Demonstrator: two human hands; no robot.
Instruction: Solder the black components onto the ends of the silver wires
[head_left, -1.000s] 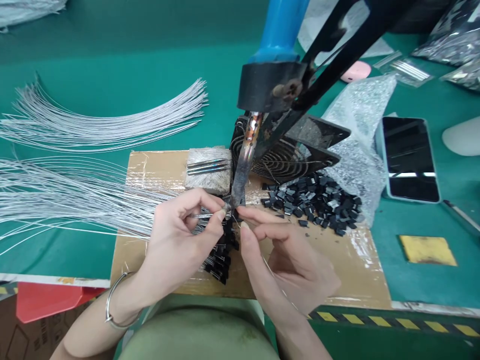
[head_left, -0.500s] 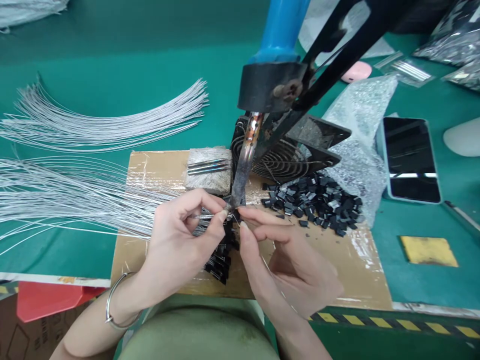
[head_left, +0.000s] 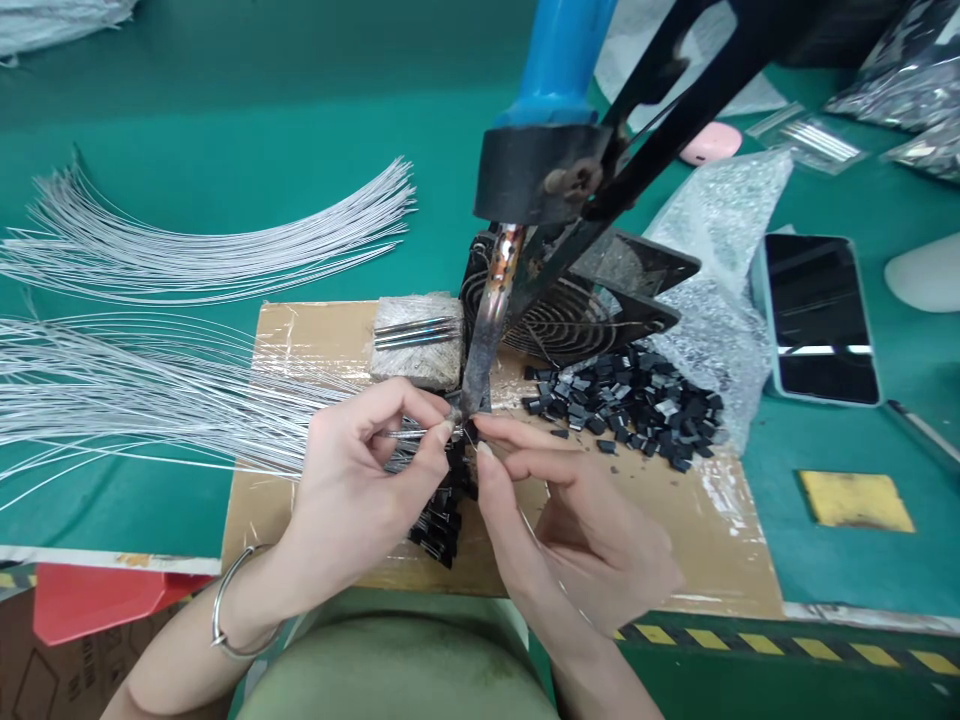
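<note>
Left hand (head_left: 360,500) pinches a slim silvery rod (head_left: 409,434) by the tip of a clamped soldering iron (head_left: 492,310); right hand (head_left: 581,520) holds fine solder wire (head_left: 472,438) close to that tip. We note white wires (head_left: 165,400) spread leftward and, to our right, black plastic housings (head_left: 637,405) heaped on a cardboard sheet (head_left: 697,545) before a grilled fan (head_left: 566,325).

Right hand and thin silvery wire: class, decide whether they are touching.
Touching. The head view shows the right hand pinching the thin silvery wire at the fingertips; a short end pokes out beyond them.
</note>
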